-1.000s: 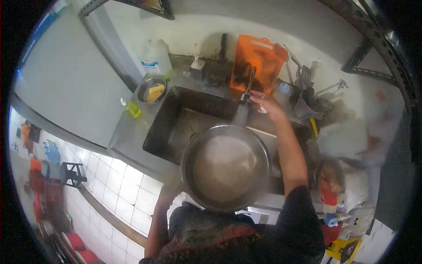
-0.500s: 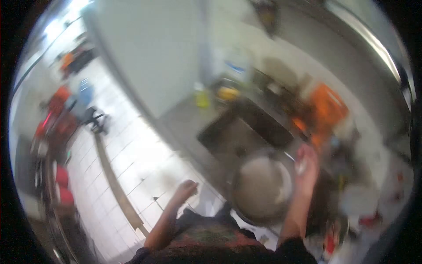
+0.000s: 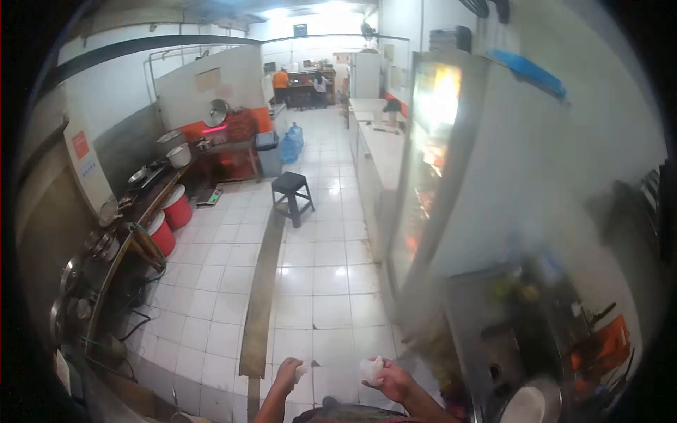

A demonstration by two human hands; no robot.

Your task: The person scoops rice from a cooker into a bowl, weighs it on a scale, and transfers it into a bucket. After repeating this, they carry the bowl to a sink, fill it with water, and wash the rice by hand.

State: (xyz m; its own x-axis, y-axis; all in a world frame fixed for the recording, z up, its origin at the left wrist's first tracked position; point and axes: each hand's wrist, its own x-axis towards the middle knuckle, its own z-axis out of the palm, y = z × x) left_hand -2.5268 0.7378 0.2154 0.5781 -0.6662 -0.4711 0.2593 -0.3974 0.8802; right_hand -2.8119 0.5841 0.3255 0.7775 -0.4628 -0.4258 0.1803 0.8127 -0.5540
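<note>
Low in the view, in front of my body, both hands are held out over the tiled floor. My right hand [image 3: 396, 381] grips a crumpled white wad [image 3: 371, 369] with a ragged top edge, its fingers curled under it. A short way to the left, my left hand [image 3: 285, 374] is closed, and a small white piece [image 3: 302, 370] pokes out from its fingers. A gap lies between the hands. What the white material is, I cannot tell.
To my right is a sink counter [image 3: 458, 310] with a large round pot [image 3: 534, 407] and an orange crate [image 3: 603, 345]. A lit glass-door fridge [image 3: 425, 169] stands ahead. A black stool [image 3: 290, 194] and red buckets [image 3: 178, 206] are on the floor. Two people work far back.
My view has swung up and left from the sink to the walkway. My right hand has come away from above the pot and is now over the floor beside my left.
</note>
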